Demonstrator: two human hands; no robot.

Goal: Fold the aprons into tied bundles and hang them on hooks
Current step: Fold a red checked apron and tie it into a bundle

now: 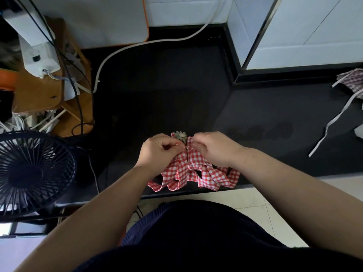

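A red-and-white checked apron (193,169) lies bunched near the front edge of the black counter (157,91), its straps looping toward me. A pale flower-shaped ornament (181,136) sits at its far end. My left hand (161,149) pinches the fabric just left of the flower. My right hand (213,148) grips the cloth just right of it, fingers curled. Both hands almost meet over the apron's middle. A second checked apron (353,81) lies at the far right edge, with a white strap (332,122) trailing across the counter.
A black desk fan (33,173) stands at the left. Behind it a wooden stand (45,95) carries a white device (39,55) and black cables. A white cable (137,44) curves across the counter's back. White tiled wall (304,32) rises at the back right.
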